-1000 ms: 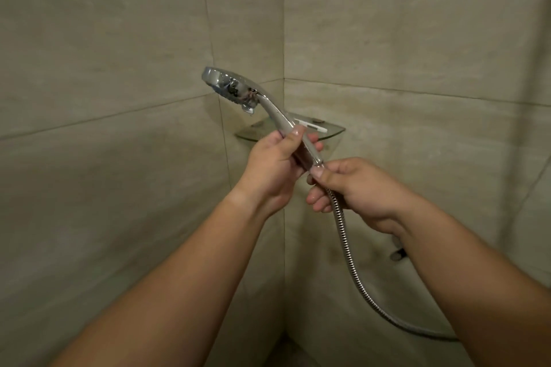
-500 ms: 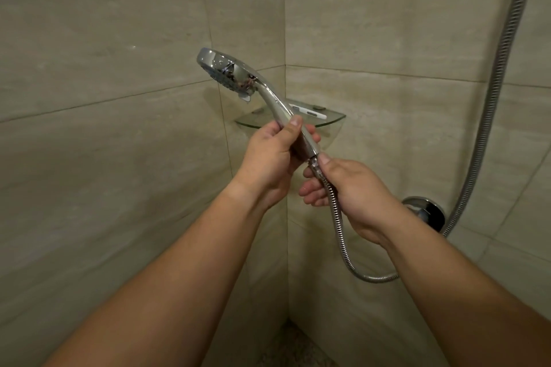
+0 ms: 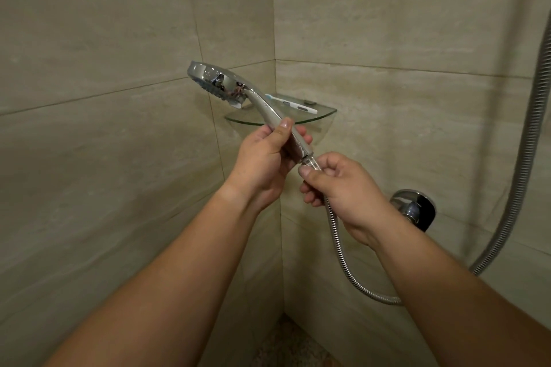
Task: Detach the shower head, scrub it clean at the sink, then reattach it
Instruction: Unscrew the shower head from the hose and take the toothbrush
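A chrome shower head with a long handle points up and to the left in front of the tiled corner. My left hand is wrapped around the lower part of the handle, thumb on top. Just below it, my right hand pinches the hose nut at the handle's end between thumb and fingers. The ribbed metal hose drops from that hand, loops low to the right and climbs the right wall.
A glass corner shelf behind the shower head carries a white toothbrush. A round chrome wall fitting sits on the right wall. Beige tiled walls meet in the corner, with pebbled floor below.
Both hands and the shower head have stayed close together while the view tilted up and right. My right thumb has shifted on the nut at the handle's end.
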`<state>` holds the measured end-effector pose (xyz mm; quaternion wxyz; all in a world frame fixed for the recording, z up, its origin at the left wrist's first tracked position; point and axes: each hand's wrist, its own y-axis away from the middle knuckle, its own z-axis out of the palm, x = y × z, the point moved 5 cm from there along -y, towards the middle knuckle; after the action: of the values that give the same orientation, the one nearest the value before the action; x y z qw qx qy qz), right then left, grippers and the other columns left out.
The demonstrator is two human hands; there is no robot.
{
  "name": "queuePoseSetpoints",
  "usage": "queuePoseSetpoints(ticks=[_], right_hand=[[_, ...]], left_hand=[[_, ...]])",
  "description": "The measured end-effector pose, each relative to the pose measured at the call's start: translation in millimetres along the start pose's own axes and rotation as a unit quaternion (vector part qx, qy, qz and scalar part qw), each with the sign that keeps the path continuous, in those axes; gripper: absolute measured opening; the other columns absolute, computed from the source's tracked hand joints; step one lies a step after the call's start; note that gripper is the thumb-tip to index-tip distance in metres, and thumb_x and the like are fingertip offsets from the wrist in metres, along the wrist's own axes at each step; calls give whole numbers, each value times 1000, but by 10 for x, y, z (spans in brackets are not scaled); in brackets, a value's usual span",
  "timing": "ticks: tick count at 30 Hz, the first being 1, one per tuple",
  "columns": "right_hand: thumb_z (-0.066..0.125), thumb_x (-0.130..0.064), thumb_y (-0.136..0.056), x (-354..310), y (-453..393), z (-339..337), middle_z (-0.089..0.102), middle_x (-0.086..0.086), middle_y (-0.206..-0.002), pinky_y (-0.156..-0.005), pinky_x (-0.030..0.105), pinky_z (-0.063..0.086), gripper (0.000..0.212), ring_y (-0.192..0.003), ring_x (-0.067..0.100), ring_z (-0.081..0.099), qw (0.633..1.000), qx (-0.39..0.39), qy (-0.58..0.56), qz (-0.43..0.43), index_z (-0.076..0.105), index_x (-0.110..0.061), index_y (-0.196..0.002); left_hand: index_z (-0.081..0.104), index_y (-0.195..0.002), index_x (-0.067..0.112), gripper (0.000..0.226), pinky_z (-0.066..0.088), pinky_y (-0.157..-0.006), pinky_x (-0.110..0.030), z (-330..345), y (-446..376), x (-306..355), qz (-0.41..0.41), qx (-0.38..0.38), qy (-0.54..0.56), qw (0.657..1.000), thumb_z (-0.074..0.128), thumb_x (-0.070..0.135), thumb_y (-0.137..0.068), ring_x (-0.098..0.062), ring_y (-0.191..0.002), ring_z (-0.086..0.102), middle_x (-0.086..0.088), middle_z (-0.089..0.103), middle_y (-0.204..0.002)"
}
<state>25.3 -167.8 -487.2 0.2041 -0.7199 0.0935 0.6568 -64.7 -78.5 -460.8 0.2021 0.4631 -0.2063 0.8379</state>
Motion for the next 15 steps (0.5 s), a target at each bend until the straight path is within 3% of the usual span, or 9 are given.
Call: queuePoseSetpoints(ticks=[5, 10, 13, 15], right_hand=[[42, -42, -101, 32, -23, 26, 69, 13, -74, -57, 30, 45, 40, -60, 21, 62, 997, -30, -34, 65, 62, -7, -98], [57, -20, -97, 15, -55, 13, 64, 10, -74, -56, 30, 43, 11, -55, 17, 58, 999, -11, -35, 8, 54, -10, -93], [48, -37, -100, 12, -69, 28, 65, 13, -76, -54, 30, 42, 28, -55, 21, 58, 998, -27, -39, 34, 57, -12, -97], [41, -39, -103, 13, -87, 44, 65, 13, -70, -53, 30, 41, 36, -52, 21, 56, 998, -36, -35, 44, 60, -9, -97]], left_hand=[[58, -108, 3, 15, 59, -80, -32, -17, -85, 6, 0, 4, 15, 1000, 49, 15, -107, -19, -79, 70, -8, 69, -85], [58, -109, 4, 15, 59, -78, -31, -27, -125, -18, -3, -4, 21, 1000, 49, 16, -106, -18, -78, 70, -6, 70, -82], [58, -112, 4, 16, 59, -78, -30, -45, -144, -28, -4, -7, 23, 1000, 50, 15, -106, -18, -79, 70, -5, 71, -82], [56, -117, 2, 18, 59, -77, -29, -56, -159, -23, -2, -3, 23, 1000, 49, 15, -106, -18, -78, 70, -6, 70, -82]])
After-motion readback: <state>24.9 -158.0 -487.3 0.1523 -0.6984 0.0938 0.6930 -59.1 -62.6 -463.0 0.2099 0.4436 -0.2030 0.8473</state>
